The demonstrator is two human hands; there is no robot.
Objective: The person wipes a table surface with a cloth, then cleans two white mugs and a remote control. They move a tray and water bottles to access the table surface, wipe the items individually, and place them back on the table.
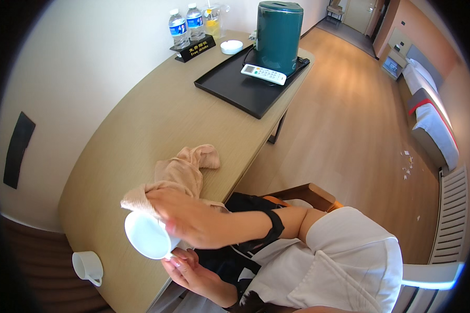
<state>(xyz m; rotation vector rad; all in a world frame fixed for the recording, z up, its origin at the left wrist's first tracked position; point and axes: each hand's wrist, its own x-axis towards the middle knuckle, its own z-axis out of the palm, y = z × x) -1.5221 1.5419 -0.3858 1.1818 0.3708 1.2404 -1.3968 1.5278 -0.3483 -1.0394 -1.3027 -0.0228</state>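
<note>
A white mug [148, 236] is tipped on its side above the wooden desk, its open rim facing the left of the picture. My left hand [197, 276] grips it by the handle, below the rim. My right hand [188, 219], slightly blurred, presses a pinkish-tan cloth [180, 172] against the mug's upper side; the rest of the cloth trails across the desk. The fingertips under the cloth are partly hidden. A second white mug [87, 266] lies near the desk's lower left edge, its handle pointing down.
On the wooden desk [141, 117] a black tray [235, 88] holds a green kettle-like appliance [279, 39] and a white remote control [263, 74]. Beyond are an ashtray [231, 47], water bottles [179, 31] and a lettered stand [196, 49]. A chair [313, 195] is beside the desk.
</note>
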